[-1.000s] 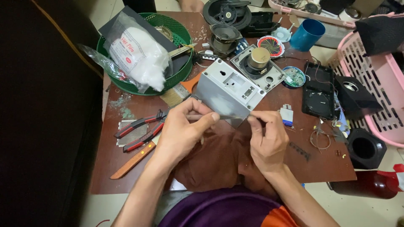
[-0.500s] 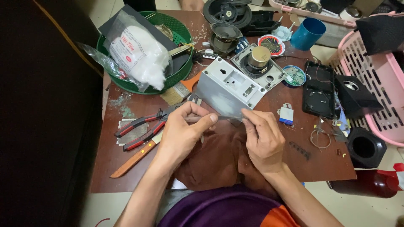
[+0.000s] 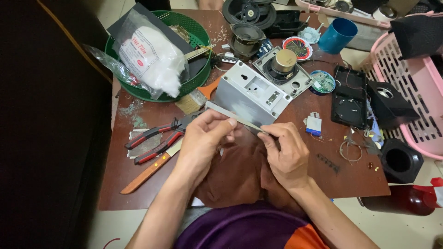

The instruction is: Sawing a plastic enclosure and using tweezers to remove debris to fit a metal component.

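Both hands (image 3: 203, 138) (image 3: 288, 154) pinched the thin metal strip (image 3: 233, 116), which might slip and scratch the grey box (image 3: 251, 94).

Colours on a cluttered reddish-brown table (image 3: 323, 180).
Between the fingers (image 3: 221, 125), a pale grey strip (image 3: 233, 116); beneath them, a rust-brown cloth (image 3: 240, 170). Just beyond sits a light grey box (image 3: 251, 94); left of the fingers, red-and-black pliers (image 3: 154, 138); farther off, a green basket (image 3: 194, 80), blue cup (image 3: 338, 35), pink crate (image 3: 415, 87).
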